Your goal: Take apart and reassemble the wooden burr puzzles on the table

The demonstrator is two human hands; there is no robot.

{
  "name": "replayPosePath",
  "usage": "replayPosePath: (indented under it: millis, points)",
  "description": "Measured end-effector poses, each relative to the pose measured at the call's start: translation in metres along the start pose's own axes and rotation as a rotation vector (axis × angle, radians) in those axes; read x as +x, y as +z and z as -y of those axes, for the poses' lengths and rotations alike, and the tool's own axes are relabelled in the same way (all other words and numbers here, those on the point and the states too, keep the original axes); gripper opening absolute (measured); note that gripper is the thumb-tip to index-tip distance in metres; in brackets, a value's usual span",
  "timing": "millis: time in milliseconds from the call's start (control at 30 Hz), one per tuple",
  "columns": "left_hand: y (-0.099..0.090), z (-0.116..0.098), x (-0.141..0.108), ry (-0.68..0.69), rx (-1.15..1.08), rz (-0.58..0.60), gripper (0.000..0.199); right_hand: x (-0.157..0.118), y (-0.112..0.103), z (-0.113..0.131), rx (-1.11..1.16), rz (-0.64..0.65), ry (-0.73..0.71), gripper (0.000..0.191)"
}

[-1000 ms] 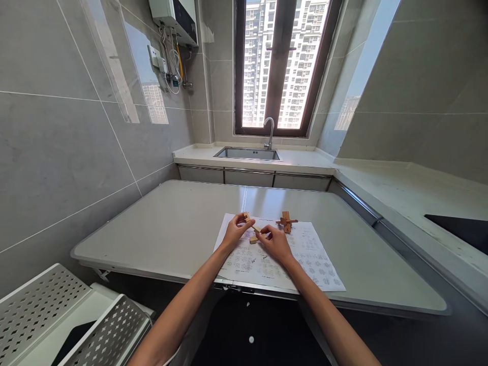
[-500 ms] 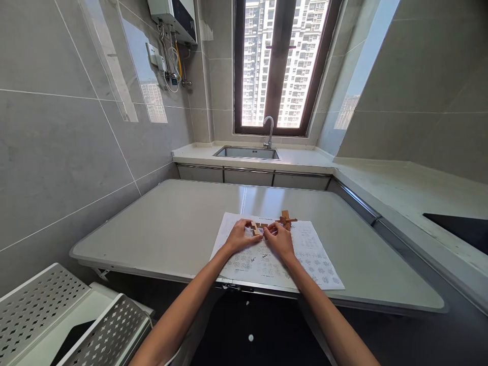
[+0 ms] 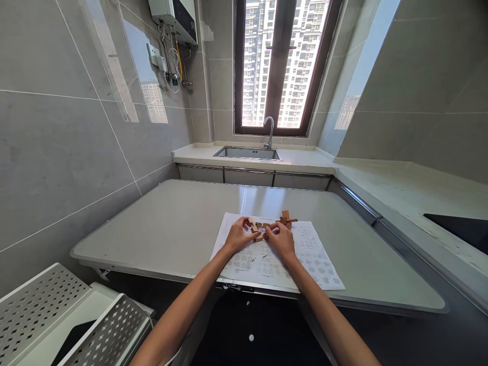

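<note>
Over the printed sheet, my left hand [image 3: 238, 235] is closed with thumb and fingers on a light wooden puzzle piece [image 3: 253, 228]. My right hand [image 3: 281, 240] is just to its right, its thumb and fingertips pinched together beside the wooden pieces. What lies between those fingertips is too small to tell. Another notched wooden piece [image 3: 262, 224] shows behind, between the two hands. Below the left fingertips a short wooden block [image 3: 259, 238] rests on the paper. Just beyond my right hand stands a darker cluster of crossed wooden pieces [image 3: 285, 219].
The printed sheet [image 3: 320, 264] with rows of small diagrams lies on a pale folding table [image 3: 152, 229]. Past the table's far edge is a counter with a sink [image 3: 247, 152] and tap [image 3: 270, 131]. A white perforated rack [image 3: 41, 300] stands at the lower left.
My left hand has tilted the wooden piece slightly, and the short block below it now shows more clearly. The right fingertips have shifted a little up and to the right.
</note>
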State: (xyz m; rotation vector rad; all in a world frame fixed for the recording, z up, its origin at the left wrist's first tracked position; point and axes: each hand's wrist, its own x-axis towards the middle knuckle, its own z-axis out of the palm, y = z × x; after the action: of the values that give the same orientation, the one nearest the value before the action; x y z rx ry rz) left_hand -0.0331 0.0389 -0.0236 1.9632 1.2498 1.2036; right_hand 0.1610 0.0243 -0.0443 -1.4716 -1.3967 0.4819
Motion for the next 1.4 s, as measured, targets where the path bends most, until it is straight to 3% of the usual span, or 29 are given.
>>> replayPosePath:
  millis: [300,933,1400]
  points:
    - [0.001,0.009,0.002,-0.010,-0.007,-0.055,0.053,0.001,-0.004,0.003,0.101,-0.061,0.042,0.024]
    - [0.003,0.013,0.003,0.000,0.083,-0.009,0.046,0.005,-0.006,0.006,0.281,-0.164,0.033,0.040]
    - [0.005,0.015,0.003,-0.013,0.167,-0.029,0.048,-0.001,-0.002,0.007,0.143,0.054,-0.051,0.027]
